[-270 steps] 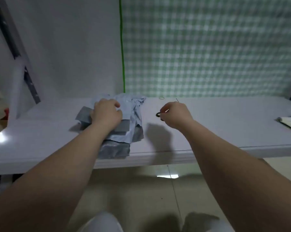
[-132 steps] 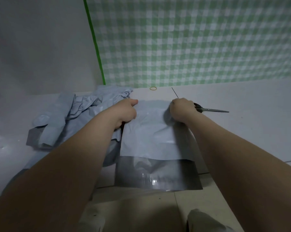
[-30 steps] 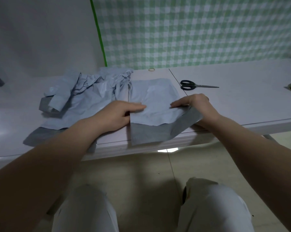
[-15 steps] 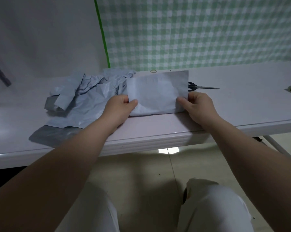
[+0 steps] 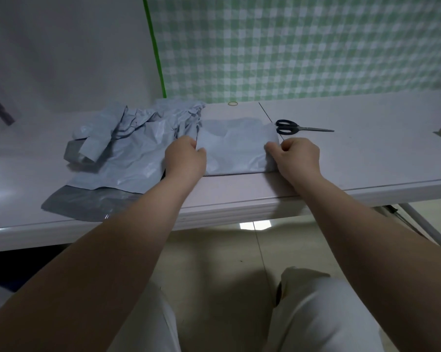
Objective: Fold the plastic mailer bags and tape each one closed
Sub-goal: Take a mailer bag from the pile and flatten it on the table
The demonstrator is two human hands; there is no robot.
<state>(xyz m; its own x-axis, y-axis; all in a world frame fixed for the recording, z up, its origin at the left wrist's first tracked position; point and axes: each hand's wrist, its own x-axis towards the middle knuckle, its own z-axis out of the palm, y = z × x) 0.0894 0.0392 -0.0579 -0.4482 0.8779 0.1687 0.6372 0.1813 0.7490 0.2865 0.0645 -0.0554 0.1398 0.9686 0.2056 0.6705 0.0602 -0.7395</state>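
Two hands hold a folded mailer bag at its two sides on the table.

Near the front edge of the white table, the left hand and the right hand have curled fingers that pinch the side edges of the folded mailer bag, which lies flat between them. Just to its left lies a crumpled pile of bags. Behind the right hand lie black scissors, blades closed, and farther back a rubber band.

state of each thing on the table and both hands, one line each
folded mailer bag, folded over, lying flat, no tape visible
pile of mailer bags, crumpled, unfolded, loose
scissors, closed, lying flat, untouched
rubber band, loose, lying flat
left hand, grips the folded bag's left edge
right hand, pinches its right edge
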